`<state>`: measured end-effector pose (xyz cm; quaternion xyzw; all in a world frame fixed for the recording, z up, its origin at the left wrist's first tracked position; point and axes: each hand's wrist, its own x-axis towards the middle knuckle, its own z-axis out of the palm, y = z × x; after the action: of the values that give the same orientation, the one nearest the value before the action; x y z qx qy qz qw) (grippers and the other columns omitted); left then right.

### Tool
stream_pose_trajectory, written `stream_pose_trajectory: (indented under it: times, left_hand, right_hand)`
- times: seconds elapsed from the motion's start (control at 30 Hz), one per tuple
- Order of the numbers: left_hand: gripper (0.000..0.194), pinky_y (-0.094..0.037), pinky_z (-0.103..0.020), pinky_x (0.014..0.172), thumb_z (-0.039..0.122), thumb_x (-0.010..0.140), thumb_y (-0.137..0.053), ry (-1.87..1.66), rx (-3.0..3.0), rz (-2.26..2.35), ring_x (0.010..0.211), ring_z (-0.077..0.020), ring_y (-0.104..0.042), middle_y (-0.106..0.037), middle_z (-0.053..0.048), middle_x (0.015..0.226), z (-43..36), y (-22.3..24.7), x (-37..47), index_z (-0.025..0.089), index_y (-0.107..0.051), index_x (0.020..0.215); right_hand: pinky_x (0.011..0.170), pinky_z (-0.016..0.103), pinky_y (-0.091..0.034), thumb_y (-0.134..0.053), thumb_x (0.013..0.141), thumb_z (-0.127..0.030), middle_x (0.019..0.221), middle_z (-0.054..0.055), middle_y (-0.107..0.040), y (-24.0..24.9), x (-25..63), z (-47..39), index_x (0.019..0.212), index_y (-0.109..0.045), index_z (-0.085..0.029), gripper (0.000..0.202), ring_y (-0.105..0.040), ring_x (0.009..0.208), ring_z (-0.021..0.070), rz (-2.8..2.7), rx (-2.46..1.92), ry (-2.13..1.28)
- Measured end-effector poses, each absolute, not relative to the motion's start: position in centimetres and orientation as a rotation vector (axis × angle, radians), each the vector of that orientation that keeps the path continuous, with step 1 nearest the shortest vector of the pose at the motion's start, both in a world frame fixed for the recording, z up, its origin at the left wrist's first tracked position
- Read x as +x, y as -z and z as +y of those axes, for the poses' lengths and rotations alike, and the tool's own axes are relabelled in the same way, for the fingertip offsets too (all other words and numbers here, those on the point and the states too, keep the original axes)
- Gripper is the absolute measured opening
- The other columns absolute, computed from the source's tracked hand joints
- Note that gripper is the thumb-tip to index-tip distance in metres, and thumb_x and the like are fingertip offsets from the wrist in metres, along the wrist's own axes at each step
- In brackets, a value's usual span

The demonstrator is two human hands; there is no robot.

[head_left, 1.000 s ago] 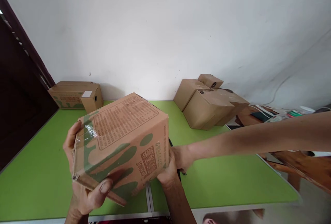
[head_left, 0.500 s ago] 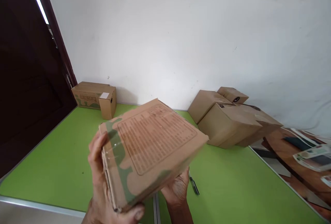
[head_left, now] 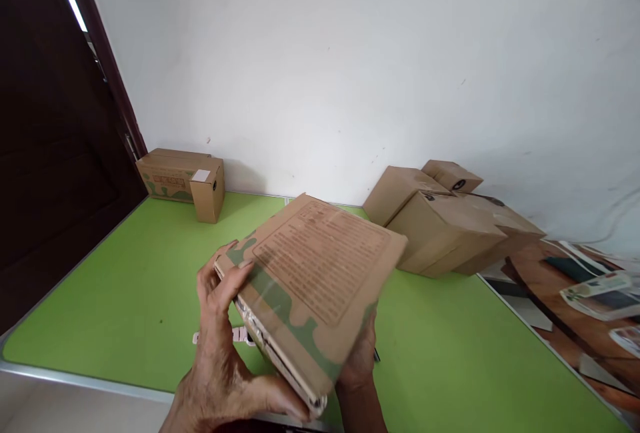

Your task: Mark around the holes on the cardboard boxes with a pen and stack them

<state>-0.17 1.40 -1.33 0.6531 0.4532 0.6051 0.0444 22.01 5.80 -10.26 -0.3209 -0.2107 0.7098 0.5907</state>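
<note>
A brown cardboard box [head_left: 320,263] with printed text and green wavy patches is held tilted above the green table. My left hand [head_left: 225,346] grips its near left end, fingers at the upper corner and thumb at the lower one. Tape and a worn seam show along that end. From below and behind, my right hand [head_left: 361,356] supports the right side; its fingers are mostly hidden by the box. Partly covered by my left hand, a pale pink watch [head_left: 240,334] lies on the table. The tip of a dark pen [head_left: 377,355] shows beside my right hand.
On the green table [head_left: 115,286], a long printed box [head_left: 167,173] and a small upright box [head_left: 207,196] stand at the back left. Several plain cardboard boxes [head_left: 440,229] are grouped at the back right, near the white wall. A wooden surface with assorted things lies beyond the right edge.
The held box has turned, its near end swinging right and its seam now facing me more. My left hand has moved right with it. The pink watch has come into sight; the pen is mostly covered.
</note>
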Motion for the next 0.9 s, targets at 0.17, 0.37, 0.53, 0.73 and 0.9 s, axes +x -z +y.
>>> stream_pose_trajectory:
  times: [0.17,0.37,0.53,0.73,0.9]
  left_hand:
    - [0.088,-0.049,-0.061,0.117,0.078,0.087,-0.079,-1.788,2.086,1.35,0.143,-0.0405,-0.048,-0.057,-0.015,0.144,1.2,0.6,-0.6,0.033,-0.051,0.158]
    - [0.084,-0.052,-0.054,0.114,0.076,0.086,-0.081,-1.756,2.071,1.404,0.142,-0.0388,-0.052,-0.061,-0.014,0.144,1.6,0.3,-0.2,0.034,-0.057,0.154]
    - [0.077,-0.061,-0.051,0.107,0.066,0.088,-0.087,-1.802,1.591,1.209,0.131,-0.0345,-0.065,-0.065,-0.011,0.142,3.0,1.8,-1.9,0.035,-0.06,0.153]
    - [0.082,-0.07,-0.049,0.093,0.081,0.072,-0.09,-1.773,1.088,1.116,0.117,-0.0367,-0.076,-0.077,-0.01,0.128,4.7,3.0,-4.5,0.031,-0.071,0.135]
    - [0.089,-0.07,-0.047,0.084,0.086,0.07,-0.087,-1.78,0.897,1.246,0.107,-0.0374,-0.079,-0.083,-0.01,0.113,4.9,2.8,-5.4,0.027,-0.074,0.135]
  right_hand:
    - [0.099,0.061,-0.067,-0.075,0.077,-0.093,0.101,0.01,-0.09,10.9,23.0,5.4,0.111,-0.089,-0.028,0.075,-0.083,0.112,0.0425,-0.336,-0.744,-1.723]
    - [0.099,0.067,-0.066,-0.063,0.08,-0.1,0.113,0.012,-0.089,12.3,23.7,5.0,0.125,-0.085,-0.026,0.09,-0.084,0.109,0.0444,-0.265,-0.777,-1.767]
    - [0.112,0.062,-0.062,-0.055,0.086,-0.1,0.119,0.012,-0.088,9.2,23.6,4.6,0.117,-0.088,-0.028,0.085,-0.077,0.13,0.042,-0.472,-0.837,-1.558]
    - [0.123,0.062,-0.053,-0.058,0.085,-0.099,0.139,0.01,-0.082,5.6,22.9,4.1,0.139,-0.081,-0.032,0.089,-0.059,0.153,0.0415,-0.779,-0.772,-1.375]
    - [0.139,0.056,-0.03,-0.059,0.1,-0.082,0.176,0.001,-0.051,5.1,23.2,3.0,0.166,-0.055,-0.039,0.079,-0.032,0.171,0.0326,-1.033,-0.933,-1.262]
